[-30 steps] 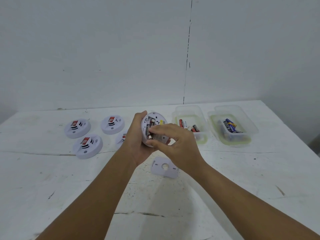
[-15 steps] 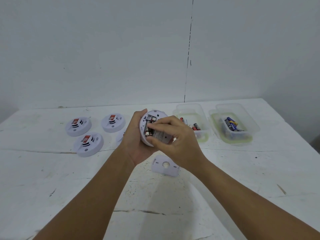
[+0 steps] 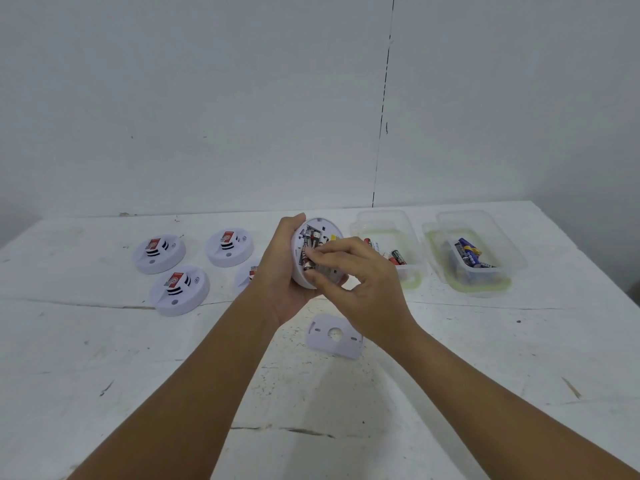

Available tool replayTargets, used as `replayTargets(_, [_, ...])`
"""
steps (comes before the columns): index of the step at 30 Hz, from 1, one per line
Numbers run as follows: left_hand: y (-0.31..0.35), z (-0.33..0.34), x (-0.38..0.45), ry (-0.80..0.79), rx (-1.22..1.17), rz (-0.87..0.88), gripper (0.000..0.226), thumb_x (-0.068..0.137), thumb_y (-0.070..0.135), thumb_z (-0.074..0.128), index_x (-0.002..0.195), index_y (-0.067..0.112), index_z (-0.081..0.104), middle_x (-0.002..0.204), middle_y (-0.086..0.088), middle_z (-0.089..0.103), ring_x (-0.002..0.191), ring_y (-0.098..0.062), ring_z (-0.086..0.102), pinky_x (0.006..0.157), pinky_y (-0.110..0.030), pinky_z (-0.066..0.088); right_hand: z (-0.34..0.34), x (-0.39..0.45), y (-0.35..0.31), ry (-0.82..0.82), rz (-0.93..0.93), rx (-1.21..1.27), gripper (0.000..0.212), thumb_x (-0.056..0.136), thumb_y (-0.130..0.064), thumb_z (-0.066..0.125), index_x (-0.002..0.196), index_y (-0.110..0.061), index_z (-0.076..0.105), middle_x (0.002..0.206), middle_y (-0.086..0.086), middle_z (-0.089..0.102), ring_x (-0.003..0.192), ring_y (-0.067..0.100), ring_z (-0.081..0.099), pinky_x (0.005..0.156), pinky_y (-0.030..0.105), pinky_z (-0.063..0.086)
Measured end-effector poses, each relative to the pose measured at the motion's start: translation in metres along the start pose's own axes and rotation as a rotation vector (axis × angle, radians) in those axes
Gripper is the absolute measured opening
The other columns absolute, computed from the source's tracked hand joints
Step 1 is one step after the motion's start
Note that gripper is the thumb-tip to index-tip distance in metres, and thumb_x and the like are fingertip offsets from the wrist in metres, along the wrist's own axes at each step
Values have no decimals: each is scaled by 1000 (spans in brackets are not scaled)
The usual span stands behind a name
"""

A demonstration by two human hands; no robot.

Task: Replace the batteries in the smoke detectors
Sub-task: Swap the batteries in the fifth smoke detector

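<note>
1. The left hand (image 3: pixel 282 271) cups the open smoke detector (image 3: pixel 317 252) from behind, thumb at its far rim, back side tilted toward the camera above the middle of the table (image 3: pixel 485 358). Keeping that cradle firm gives the other hand something to push against.
2. The right hand (image 3: pixel 360 282) curls its fingertips (image 3: pixel 320 252) onto the batteries (image 3: pixel 308 252) in the compartment; whether it pinches one or only presses cannot be told. I judge the step to be working a cell out or seating it; levering from one end should beat pulling straight.
3. Polarity marks are too small to read here, so check them before pressing a cell home.
4. The detached mounting plate (image 3: pixel 334 336) lies flat just near of the hands, ready for refitting.
5. To the right, one clear tub (image 3: pixel 388 252) holds red-and-black batteries and a farther-right tub (image 3: pixel 474 259) holds blue ones; which are fresh cannot be told, so keep them unmixed.
6. Four closed detectors (image 3: pixel 194 266) wait on the left.
</note>
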State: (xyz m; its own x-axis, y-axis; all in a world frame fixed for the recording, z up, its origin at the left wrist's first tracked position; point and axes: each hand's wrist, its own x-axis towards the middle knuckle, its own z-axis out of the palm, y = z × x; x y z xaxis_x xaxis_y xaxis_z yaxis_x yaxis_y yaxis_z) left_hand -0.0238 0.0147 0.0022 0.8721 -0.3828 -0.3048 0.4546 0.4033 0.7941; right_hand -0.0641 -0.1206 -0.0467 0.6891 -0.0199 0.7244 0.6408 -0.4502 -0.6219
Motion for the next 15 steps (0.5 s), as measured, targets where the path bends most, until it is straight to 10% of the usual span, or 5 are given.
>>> replayTargets(15, [3,2,12,61,53,-17,45,96,52,59,106,11,73,92,-9,75,81,-26,72,81,-43,59,-4,6,10,-3,-36,-48,24,85,-17,86,106,-9,80,107,2,75,104,9,69,92,18,52])
